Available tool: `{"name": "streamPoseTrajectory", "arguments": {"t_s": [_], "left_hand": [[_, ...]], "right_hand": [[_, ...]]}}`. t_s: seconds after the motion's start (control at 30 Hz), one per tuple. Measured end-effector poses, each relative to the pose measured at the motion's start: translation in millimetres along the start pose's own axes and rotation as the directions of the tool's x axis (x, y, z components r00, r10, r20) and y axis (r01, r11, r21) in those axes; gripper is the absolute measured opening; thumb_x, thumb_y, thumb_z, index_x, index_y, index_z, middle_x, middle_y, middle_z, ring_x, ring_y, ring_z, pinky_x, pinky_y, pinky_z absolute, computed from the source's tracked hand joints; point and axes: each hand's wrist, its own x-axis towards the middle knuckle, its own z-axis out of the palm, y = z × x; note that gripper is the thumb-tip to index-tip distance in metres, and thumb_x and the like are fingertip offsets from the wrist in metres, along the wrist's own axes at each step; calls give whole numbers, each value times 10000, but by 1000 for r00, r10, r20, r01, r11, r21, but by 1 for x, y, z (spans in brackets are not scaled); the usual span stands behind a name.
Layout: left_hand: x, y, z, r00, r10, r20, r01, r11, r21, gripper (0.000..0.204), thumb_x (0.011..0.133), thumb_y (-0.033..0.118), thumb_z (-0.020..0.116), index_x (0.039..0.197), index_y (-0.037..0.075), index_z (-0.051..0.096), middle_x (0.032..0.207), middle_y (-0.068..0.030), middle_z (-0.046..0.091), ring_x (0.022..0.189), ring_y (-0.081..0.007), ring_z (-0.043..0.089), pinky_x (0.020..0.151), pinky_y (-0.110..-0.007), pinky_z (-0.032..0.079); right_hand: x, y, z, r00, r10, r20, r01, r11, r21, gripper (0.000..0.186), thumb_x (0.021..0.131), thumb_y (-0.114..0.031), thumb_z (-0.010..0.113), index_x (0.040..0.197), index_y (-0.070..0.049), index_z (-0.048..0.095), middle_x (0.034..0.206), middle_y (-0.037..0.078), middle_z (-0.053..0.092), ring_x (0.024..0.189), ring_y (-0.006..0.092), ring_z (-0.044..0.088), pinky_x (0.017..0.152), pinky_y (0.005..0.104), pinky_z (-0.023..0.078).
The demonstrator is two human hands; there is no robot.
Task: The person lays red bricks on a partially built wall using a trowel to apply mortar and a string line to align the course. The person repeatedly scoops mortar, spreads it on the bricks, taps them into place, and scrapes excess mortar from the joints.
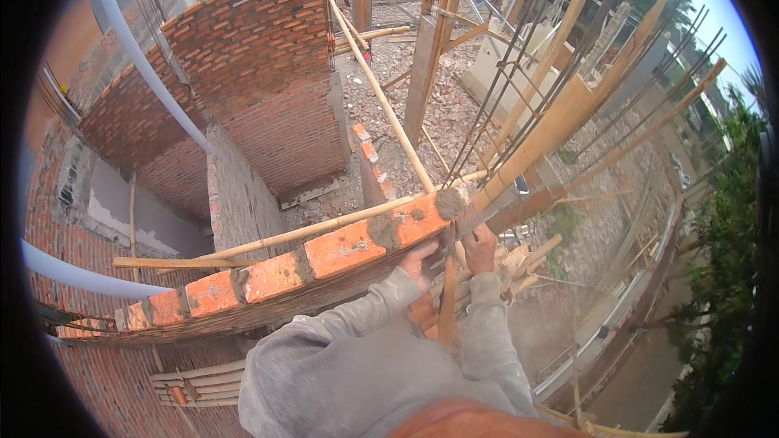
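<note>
A row of orange bricks (pixel 344 247) with grey mortar between them tops the wall in front of me. A blob of wet mortar (pixel 449 204) sits at its right end, beside rebar and an upright timber board. My left hand (pixel 418 264) is at the near face of the row's right end, just below the top bricks, with its fingertips partly hidden. My right hand (pixel 479 247) is at the wall's end, fingers curled at a narrow wooden piece (pixel 449 300) and the board's foot; what it holds is unclear. Both forearms are in grey sleeves.
Bamboo poles (pixel 389 113) cross behind the wall. Tall timbers (pixel 531 158) and rebar (pixel 519 57) rise at right. Brick walls (pixel 243 32) and pale pipes (pixel 150 73) stand left. Rubble (pixel 373 89) covers the ground below. Stacked bamboo (pixel 527 264) lies below my right side; shrubs (pixel 722 235) border the far right.
</note>
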Motion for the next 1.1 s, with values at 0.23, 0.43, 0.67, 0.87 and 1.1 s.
{"name": "streamPoseTrajectory", "arguments": {"t_s": [0.23, 0.43, 0.67, 0.87, 1.1], "left_hand": [[16, -8, 6, 997, 67, 47, -65, 997, -35, 400, 983, 224, 745, 1357, 115, 656, 1281, -42, 686, 1253, -270, 594, 1101, -485, 452], [21, -11, 9, 994, 109, 0, -109, 991, -82, 295, 891, 199, 842, 1162, 157, 734, 1100, -14, 737, 1026, -232, 675, 940, -426, 534], [18, -12, 4, 986, 87, -145, -110, 981, -160, 257, 845, 133, 811, 1088, 180, 742, 984, -20, 720, 958, -229, 649, 873, -459, 529], [12, -14, 13, 989, 119, -92, -127, 988, -88, 274, 882, 221, 845, 1130, 190, 732, 1007, 5, 697, 949, -211, 634, 865, -425, 533], [0, -7, 16, 977, 157, -143, -161, 987, -21, 196, 883, 289, 852, 1034, 204, 762, 862, 43, 614, 847, -150, 571, 778, -384, 510]], "right_hand": [[2, -4, -3, 989, -143, 33, 145, 987, -76, 133, 866, -26, 669, 995, -40, 698, 994, 151, 690, 921, 382, 688, 764, 450, 534], [-2, -23, 1, 984, -171, 58, 177, 978, -115, 144, 836, -38, 699, 976, -71, 708, 961, 121, 669, 901, 374, 663, 747, 458, 530], [-11, -24, -22, 995, -73, 62, 78, 994, -74, 131, 870, -32, 716, 993, -56, 754, 955, 151, 714, 867, 377, 699, 741, 420, 560], [-2, -17, -14, 983, -160, 93, 176, 961, -213, 116, 924, -139, 698, 1006, -102, 771, 1016, 96, 734, 909, 326, 703, 762, 413, 567], [-7, -17, -18, 995, 76, 61, -76, 997, 5, 163, 935, -162, 752, 1040, -47, 797, 976, 125, 769, 864, 264, 730, 818, 370, 559]]}}
